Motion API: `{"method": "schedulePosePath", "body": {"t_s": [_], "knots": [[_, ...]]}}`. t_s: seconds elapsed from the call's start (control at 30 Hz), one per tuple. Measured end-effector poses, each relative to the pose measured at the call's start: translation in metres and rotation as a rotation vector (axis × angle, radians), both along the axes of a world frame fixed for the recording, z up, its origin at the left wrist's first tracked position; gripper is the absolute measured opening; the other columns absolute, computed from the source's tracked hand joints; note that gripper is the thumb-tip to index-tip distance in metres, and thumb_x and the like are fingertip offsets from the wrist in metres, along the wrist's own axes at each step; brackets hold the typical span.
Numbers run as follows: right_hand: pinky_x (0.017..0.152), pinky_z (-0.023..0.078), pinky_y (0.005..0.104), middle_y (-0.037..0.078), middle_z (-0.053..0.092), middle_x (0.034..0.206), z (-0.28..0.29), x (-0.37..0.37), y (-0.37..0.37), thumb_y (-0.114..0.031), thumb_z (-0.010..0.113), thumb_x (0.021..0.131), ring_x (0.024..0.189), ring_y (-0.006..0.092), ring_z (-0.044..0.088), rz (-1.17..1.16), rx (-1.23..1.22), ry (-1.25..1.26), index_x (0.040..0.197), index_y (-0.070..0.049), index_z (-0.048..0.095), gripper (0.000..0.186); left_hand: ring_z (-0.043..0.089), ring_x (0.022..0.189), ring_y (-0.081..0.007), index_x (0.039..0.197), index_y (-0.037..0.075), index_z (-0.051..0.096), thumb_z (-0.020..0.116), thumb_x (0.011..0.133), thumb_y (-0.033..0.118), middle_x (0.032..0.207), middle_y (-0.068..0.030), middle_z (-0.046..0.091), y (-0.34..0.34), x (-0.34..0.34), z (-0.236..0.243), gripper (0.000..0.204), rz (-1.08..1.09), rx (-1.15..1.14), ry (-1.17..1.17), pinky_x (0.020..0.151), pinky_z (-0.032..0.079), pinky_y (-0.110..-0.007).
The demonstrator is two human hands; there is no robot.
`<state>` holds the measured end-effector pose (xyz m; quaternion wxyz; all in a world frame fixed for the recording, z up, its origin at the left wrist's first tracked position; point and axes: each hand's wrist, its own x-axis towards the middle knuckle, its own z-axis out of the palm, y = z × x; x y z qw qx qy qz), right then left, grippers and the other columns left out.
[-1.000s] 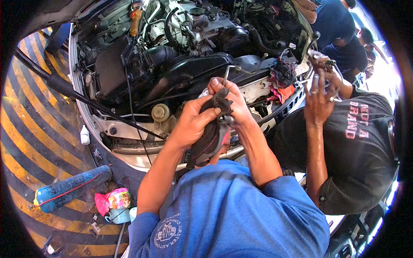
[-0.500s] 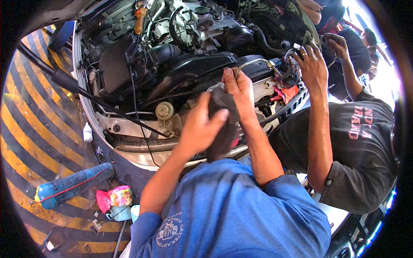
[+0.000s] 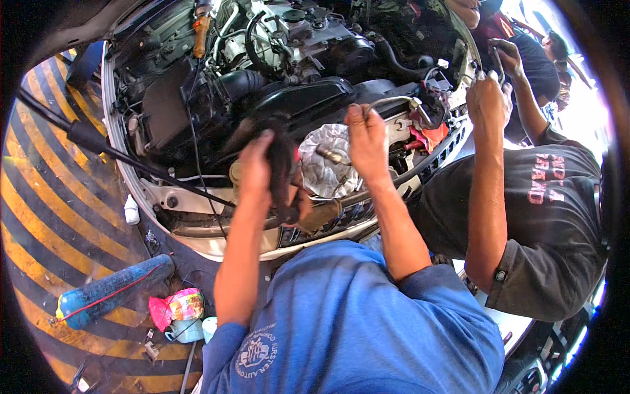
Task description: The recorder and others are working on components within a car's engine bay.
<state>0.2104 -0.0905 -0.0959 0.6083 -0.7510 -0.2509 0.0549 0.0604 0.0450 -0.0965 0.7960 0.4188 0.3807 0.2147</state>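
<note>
My left hand (image 3: 254,174) is closed around a dark, limp cloth (image 3: 282,164), both smeared by motion, over the front edge of the engine bay. My right hand (image 3: 369,144) grips a thin bent metal tube (image 3: 394,100) in a fist. One end of the tube, with a brass-coloured fitting (image 3: 333,154), sticks out left of the fist. Its other side curves up and right toward the dark parts at the bay's right corner. Below the fitting lies a crumpled silvery-white sheet (image 3: 321,177), partly covered by the cloth.
A co-worker's hands (image 3: 489,102) hold a slim bent piece at the right fender. An orange-red cloth (image 3: 431,139) lies by the bay's right corner. The hood prop (image 3: 105,141) slants across the left. A blue cylinder (image 3: 115,292) and a pink bag (image 3: 177,307) rest on the striped floor.
My left hand and the dark cloth have moved left, away from my right hand, uncovering the fitting and silvery sheet. The co-worker's nearer hand has closed and come beside the other hand.
</note>
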Motion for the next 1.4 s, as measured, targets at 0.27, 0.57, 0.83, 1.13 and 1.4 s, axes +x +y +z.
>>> {"method": "schedulePosePath", "body": {"t_s": [0.27, 0.57, 0.83, 1.13, 1.4], "knots": [[0.071, 0.047, 0.0482, 0.025, 0.065, 0.079, -0.059, 0.063, -0.048, -0.034, 0.055, 0.101, 0.079, 0.0432, 0.063, -0.073, -0.332, -0.085, 0.085, 0.004, 0.062, 0.042, 0.065, 0.068, -0.0169, 0.106, 0.003, 0.062, 0.061, 0.097, 0.032, 0.085, -0.0071, 0.068, -0.001, -0.059, 0.002, 0.03, -0.13, 0.078, -0.007, 0.061, 0.053, -0.029], [0.08, 0.048, 0.0544, 0.034, 0.064, 0.094, -0.074, 0.014, -0.012, -0.034, 0.056, 0.098, 0.094, 0.0519, 0.062, 0.078, -0.417, 0.005, 0.097, 0.003, 0.058, 0.037, 0.065, 0.067, -0.0184, 0.108, 0.002, 0.061, 0.063, 0.095, 0.027, 0.084, -0.0077, 0.067, -0.024, -0.093, -0.029, 0.028, -0.113, -0.009, 0.03, 0.059, 0.053, -0.031], [0.092, 0.047, 0.0546, 0.037, 0.064, 0.105, -0.105, 0.001, -0.001, -0.036, 0.056, 0.096, 0.107, 0.0523, 0.061, -0.015, -0.553, 0.205, 0.114, 0.006, 0.056, 0.046, 0.066, 0.078, -0.0174, 0.12, 0.002, 0.059, 0.06, 0.096, 0.017, 0.095, -0.0068, 0.068, -0.025, -0.12, -0.035, 0.029, -0.118, 0.015, -0.005, 0.069, 0.054, -0.031], [0.091, 0.05, 0.055, 0.038, 0.063, 0.109, -0.108, 0.0, -0.005, -0.037, 0.062, 0.09, 0.104, 0.0527, 0.062, 0.02, -0.724, 0.272, 0.13, 0.01, 0.037, 0.067, 0.065, 0.08, -0.0169, 0.12, 0.004, 0.058, 0.061, 0.095, 0.014, 0.095, -0.0045, 0.066, -0.024, -0.123, -0.054, 0.027, -0.165, 0.0, 0.019, 0.072, 0.054, -0.031], [0.088, 0.053, 0.0535, 0.029, 0.057, 0.125, -0.062, -0.011, -0.019, -0.039, 0.063, 0.09, 0.105, 0.0463, 0.064, 0.107, -0.884, 0.013, 0.122, 0.002, 0.051, 0.054, 0.061, 0.103, -0.0186, 0.137, 0.003, 0.052, 0.055, 0.09, 0.008, 0.116, -0.0062, 0.063, -0.025, -0.109, -0.06, 0.047, -0.036, 0.07, 0.014, 0.093, 0.048, -0.032]]}}
